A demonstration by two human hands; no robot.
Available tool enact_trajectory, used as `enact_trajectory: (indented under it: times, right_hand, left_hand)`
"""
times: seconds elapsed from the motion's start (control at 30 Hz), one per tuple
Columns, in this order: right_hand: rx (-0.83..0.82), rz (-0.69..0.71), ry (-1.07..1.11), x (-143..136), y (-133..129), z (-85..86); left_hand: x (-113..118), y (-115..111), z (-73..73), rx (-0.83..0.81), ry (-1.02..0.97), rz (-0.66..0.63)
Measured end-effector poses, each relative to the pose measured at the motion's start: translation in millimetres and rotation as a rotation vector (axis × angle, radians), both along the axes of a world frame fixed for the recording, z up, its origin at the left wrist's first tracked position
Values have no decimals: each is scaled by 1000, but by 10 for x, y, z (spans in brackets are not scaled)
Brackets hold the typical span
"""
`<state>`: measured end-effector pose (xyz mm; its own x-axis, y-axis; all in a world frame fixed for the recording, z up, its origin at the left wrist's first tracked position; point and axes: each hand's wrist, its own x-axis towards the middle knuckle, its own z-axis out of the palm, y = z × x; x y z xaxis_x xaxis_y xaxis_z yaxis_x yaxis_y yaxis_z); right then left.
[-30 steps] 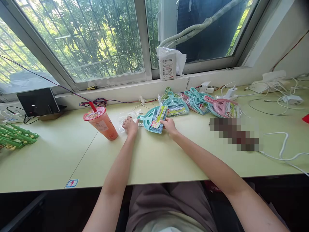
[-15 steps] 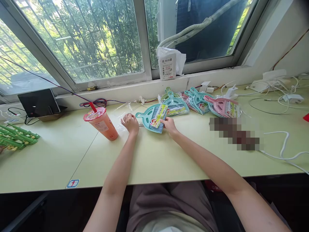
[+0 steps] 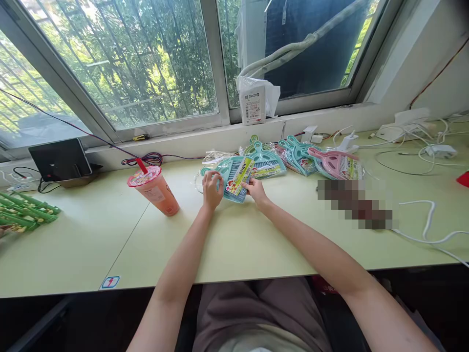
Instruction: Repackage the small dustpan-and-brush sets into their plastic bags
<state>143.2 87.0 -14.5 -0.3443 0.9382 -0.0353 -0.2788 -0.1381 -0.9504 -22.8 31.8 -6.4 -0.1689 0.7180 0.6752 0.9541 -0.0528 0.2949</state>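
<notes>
Head view: both hands on one item
Left hand (image 3: 212,186): grips teal plastic brush-and-dustpan set (image 3: 231,178)
Right hand (image 3: 256,190): pinches its near edge
Beside left hand: orange sealed drink cup (image 3: 156,191)

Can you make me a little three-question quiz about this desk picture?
1. True or false: both hands are on the teal dustpan set.
2. What stands just left of the left hand? A) the orange drink cup B) a red kettle C) a shoe
3. Fill in: the pink dustpan lies to the ____ of the right hand.

Key
1. True: each hand grips one side of it.
2. A
3. right
</notes>
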Motion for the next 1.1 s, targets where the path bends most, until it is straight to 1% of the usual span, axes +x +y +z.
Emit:
enact_trajectory:
  times: [0.13,0.2,0.23,0.27,0.33,0.37,0.4,0.43,0.47,0.5,0.53,0.6,0.63,0.67,0.7,0.77,0.83,1.0,1.1]
  right_hand:
    - [-49,7,40,-11,-10,-8]
    - [-63,12,57,-14,-18,-6]
    - [-70,10,69,-14,-22,-2]
    - [-78,4,84,-13,-25,2]
    - [-90,-21,127,-10,-28,12]
    - [-95,-37,149,-9,-28,17]
    - [-98,-54,172,-7,-27,21]
    - [-99,-68,193,-6,-26,24]
    - [-97,-79,213,-5,-25,27]
    - [-95,-85,227,-5,-25,28]
    - [-89,-88,239,-5,-25,28]
    - [-77,-80,250,-7,-28,25]
    - [-73,-71,245,-9,-31,23]
    - [-71,-63,234,-12,-33,21]
    - [-69,-55,221,-15,-34,19]
    - [-63,-56,195,-22,-33,17]
    - [-47,-82,185,-28,-25,16]
    - [-12,-179,210,-40,12,-3]
    - [-46,-201,239,-53,27,-28]
  left_hand:
    - [129,-62,7,-4,57,-47]
    - [203,-101,21,-6,72,-12]
    - [237,-115,31,17,54,51]
    - [264,-122,42,61,13,141]
    - [285,-111,66,190,-137,346]
    - [276,-92,77,252,-236,421]
    - [256,-64,87,292,-350,460]
    - [228,-31,94,297,-476,453]
    - [197,6,97,266,-616,399]
    - [168,43,95,206,-770,297]
    - [143,77,88,124,-930,152]
    - [119,128,63,-33,-1218,-190]
    - [119,143,47,-77,-1333,-341]
    - [125,152,31,-94,-1429,-454]
    - [135,154,17,-95,-1504,-523]
    - [158,147,-4,-100,-1598,-562]
    - [181,134,-17,-163,-1625,-570]
    - [250,114,-51,-365,-1559,-641]
    - [285,122,-75,-393,-1528,-678]
